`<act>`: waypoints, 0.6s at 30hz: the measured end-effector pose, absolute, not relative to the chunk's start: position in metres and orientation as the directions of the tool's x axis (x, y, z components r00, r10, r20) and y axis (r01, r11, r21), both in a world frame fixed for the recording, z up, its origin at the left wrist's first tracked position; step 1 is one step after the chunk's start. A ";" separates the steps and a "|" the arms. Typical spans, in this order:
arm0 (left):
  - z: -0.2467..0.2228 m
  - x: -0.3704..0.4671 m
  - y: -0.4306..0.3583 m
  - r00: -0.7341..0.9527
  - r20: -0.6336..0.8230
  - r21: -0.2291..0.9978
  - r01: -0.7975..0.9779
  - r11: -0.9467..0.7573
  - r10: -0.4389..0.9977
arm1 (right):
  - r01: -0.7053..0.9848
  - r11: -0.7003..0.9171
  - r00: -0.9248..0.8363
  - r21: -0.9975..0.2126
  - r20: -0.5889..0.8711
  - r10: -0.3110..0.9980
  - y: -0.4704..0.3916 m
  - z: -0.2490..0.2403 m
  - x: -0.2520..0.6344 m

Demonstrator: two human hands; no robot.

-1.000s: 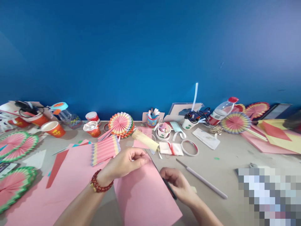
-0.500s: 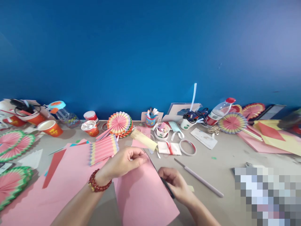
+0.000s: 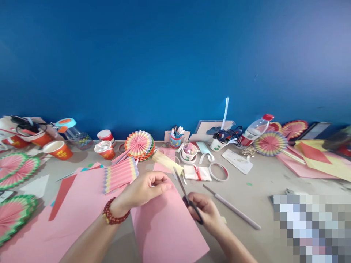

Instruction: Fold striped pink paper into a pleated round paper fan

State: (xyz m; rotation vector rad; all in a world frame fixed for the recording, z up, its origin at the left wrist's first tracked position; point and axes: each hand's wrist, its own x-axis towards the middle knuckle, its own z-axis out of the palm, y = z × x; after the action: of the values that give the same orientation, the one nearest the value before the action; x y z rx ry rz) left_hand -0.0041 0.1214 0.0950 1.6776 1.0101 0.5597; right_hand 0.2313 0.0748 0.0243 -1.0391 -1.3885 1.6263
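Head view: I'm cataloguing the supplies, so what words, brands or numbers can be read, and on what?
No text can be read.
Orange cup: yellow marks, too blurred.
Bottle: red label, too small.
White card: faint print, unreadable.
Pink paper under the left hand and right hand: blank.

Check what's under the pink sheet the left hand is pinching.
The pink sheet lies on the grey table, overlapping a larger pink sheet at its left edge. The left hand grips its far edge; the right hand holds scissors there. Whatever lies beneath its middle is covered.
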 end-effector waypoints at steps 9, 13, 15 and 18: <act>0.122 -0.011 0.107 0.486 0.013 0.970 0.204 -0.128 0.874 | 0.697 0.131 -0.124 -0.705 0.061 0.990 0.086 0.036 0.269; 0.135 -0.031 0.097 0.311 0.084 0.970 0.192 -0.150 0.947 | 0.854 -0.035 0.025 -0.520 -0.026 0.999 0.070 0.040 0.312; 0.139 -0.042 0.091 0.211 0.157 0.976 0.117 -0.185 0.965 | 0.896 -0.144 0.144 -0.420 -0.031 0.989 0.059 0.039 0.341; 0.143 -0.052 0.085 0.091 0.287 0.953 0.071 -0.294 0.954 | 0.934 -0.267 0.256 -0.238 -0.076 0.964 0.047 0.033 0.380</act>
State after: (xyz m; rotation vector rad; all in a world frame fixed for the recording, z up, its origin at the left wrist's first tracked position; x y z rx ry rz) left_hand -0.0520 0.0852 0.1427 1.5246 1.0561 1.3195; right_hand 0.3797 0.0466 0.0329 -2.3711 -1.8067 0.3098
